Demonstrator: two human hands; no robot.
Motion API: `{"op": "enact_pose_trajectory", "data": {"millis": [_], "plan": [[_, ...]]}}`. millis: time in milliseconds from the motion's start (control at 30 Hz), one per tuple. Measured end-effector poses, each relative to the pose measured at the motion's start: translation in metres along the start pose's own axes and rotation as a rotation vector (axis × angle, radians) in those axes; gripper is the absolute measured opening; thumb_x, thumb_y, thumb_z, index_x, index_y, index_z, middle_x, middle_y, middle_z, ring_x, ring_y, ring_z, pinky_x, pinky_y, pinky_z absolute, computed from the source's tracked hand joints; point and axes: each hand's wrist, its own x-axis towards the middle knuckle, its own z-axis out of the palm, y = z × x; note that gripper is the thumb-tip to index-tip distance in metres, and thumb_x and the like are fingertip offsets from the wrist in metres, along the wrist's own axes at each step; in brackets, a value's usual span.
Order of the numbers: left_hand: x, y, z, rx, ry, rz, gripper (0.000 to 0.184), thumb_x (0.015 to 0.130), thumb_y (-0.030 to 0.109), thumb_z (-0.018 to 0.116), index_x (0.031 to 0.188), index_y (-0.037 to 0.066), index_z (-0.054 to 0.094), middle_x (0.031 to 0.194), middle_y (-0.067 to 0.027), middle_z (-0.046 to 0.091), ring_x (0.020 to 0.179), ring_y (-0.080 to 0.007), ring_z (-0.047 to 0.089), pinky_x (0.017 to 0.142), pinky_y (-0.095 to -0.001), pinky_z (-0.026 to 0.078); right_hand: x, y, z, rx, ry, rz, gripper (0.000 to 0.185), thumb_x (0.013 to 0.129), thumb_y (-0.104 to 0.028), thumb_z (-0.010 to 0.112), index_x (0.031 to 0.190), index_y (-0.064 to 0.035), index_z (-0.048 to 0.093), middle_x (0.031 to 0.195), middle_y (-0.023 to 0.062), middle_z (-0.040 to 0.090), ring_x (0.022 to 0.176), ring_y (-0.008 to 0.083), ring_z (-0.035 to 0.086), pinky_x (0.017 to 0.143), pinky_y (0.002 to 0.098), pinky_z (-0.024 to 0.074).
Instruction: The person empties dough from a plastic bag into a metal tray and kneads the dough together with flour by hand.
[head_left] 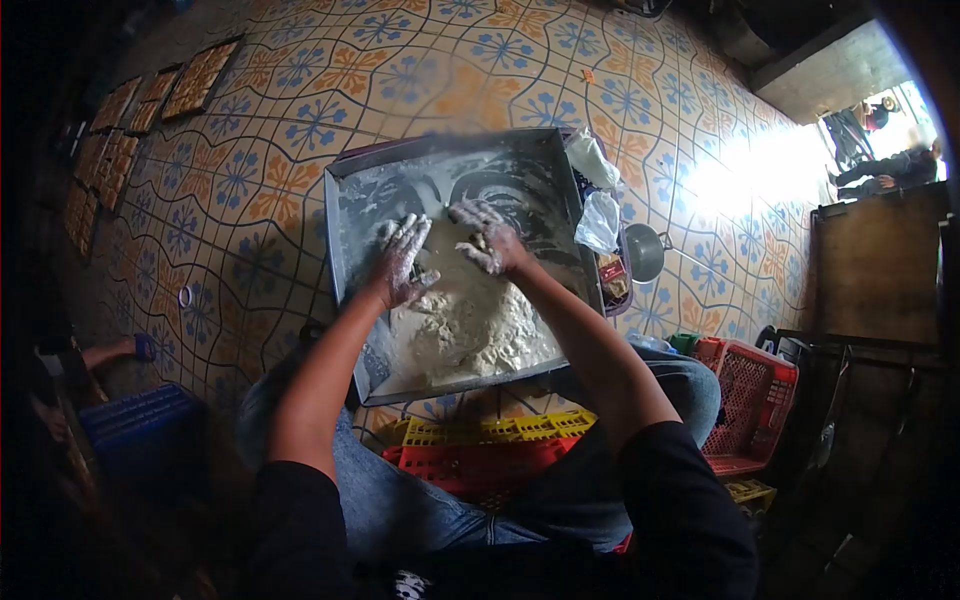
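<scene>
White, lumpy mixture [515, 340] is heaped toward near edge of tray [334, 235] | left hand [403, 262]: fingers extended | right hand [502, 243]: fingers parted

Flour mixture [515, 335]: off-white, lumpy, heaped in near half of grey rectangular tray [572, 190]; thin smears beyond

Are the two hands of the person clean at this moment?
No, a white coating covers much of the left hand and the right hand, both over the grey tray.
</scene>
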Motion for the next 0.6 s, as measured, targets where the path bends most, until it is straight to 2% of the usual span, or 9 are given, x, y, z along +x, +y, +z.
{"op": "enact_pose_trajectory", "data": {"millis": [67, 200, 333, 433, 500, 567, 600], "plan": [[-0.008, 0.001, 0.006, 0.016, 0.041, 0.081, 0.081, 0.074, 0.050, 0.057, 0.131, -0.004, 0.035, 0.138, -0.0227, 0.032, 0.131, -0.0365, 0.024, 0.109, -0.0458, 0.012, 0.003, -0.014, 0.011, 0.107, -0.084, -0.040, 0.064, 0.078, -0.038, 0.057, 0.131, -0.0072, 0.041, 0.133, 0.0207, 0.040, 0.124, 0.0367, 0.037, 0.105, 0.0413, 0.0262], [-0.031, 0.015, 0.026, -0.079, -0.099, -0.018, 0.082, 0.070, 0.053, 0.059, 0.122, -0.009, 0.044, 0.131, -0.0270, 0.039, 0.126, -0.0389, 0.032, 0.109, -0.0423, 0.019, -0.022, -0.029, 0.017, 0.236, -0.132, -0.015, 0.062, 0.078, -0.039, 0.055, 0.130, -0.0065, 0.043, 0.129, 0.0209, 0.044, 0.120, 0.0367, 0.041, 0.102, 0.0413, 0.0314], [-0.048, 0.030, 0.023, -0.144, -0.233, 0.092, 0.085, 0.067, 0.056, 0.061, 0.121, -0.007, 0.046, 0.130, -0.0268, 0.039, 0.125, -0.0391, 0.033, 0.108, -0.0422, 0.022, -0.057, -0.040, 0.010, 0.289, -0.186, -0.009, 0.061, 0.078, -0.041, 0.054, 0.127, -0.0063, 0.045, 0.127, 0.0216, 0.046, 0.116, 0.0372, 0.045, 0.098, 0.0410, 0.0345], [-0.065, 0.052, 0.030, -0.244, -0.299, 0.116, 0.081, 0.068, 0.050, 0.065, 0.123, -0.006, 0.044, 0.132, -0.0263, 0.037, 0.124, -0.0395, 0.035, 0.103, -0.0425, 0.029, -0.087, -0.061, -0.004, 0.272, -0.265, 0.003, 0.061, 0.078, -0.041, 0.055, 0.126, -0.0058, 0.046, 0.123, 0.0213, 0.049, 0.111, 0.0374, 0.048, 0.094, 0.0408, 0.0376], [-0.065, 0.061, 0.030, -0.367, -0.253, 0.177, 0.080, 0.069, 0.048, 0.065, 0.125, -0.005, 0.043, 0.133, -0.0246, 0.037, 0.124, -0.0382, 0.036, 0.101, -0.0421, 0.033, -0.101, -0.067, -0.018, 0.367, -0.368, 0.134, 0.062, 0.077, -0.039, 0.056, 0.128, -0.0056, 0.045, 0.124, 0.0212, 0.048, 0.113, 0.0380, 0.047, 0.097, 0.0418, 0.0342], [-0.064, 0.073, 0.024, -0.563, -0.219, 0.206, 0.079, 0.070, 0.048, 0.064, 0.125, -0.004, 0.043, 0.133, -0.0235, 0.038, 0.125, -0.0378, 0.035, 0.100, -0.0416, 0.033, -0.117, -0.056, -0.028, 0.206, -0.239, 0.106, 0.057, 0.078, -0.035, 0.057, 0.125, -0.0051, 0.047, 0.124, 0.0197, 0.049, 0.115, 0.0363, 0.046, 0.098, 0.0421, 0.0337], [-0.065, 0.076, 0.020, -0.534, -0.187, 0.217, 0.079, 0.072, 0.051, 0.062, 0.128, -0.001, 0.042, 0.134, -0.0211, 0.038, 0.126, -0.0363, 0.035, 0.102, -0.0439, 0.030, -0.119, -0.060, -0.036, 0.129, -0.176, 0.091, 0.055, 0.078, -0.034, 0.058, 0.124, -0.0049, 0.048, 0.124, 0.0189, 0.049, 0.116, 0.0354, 0.045, 0.098, 0.0422, 0.0335]]}}
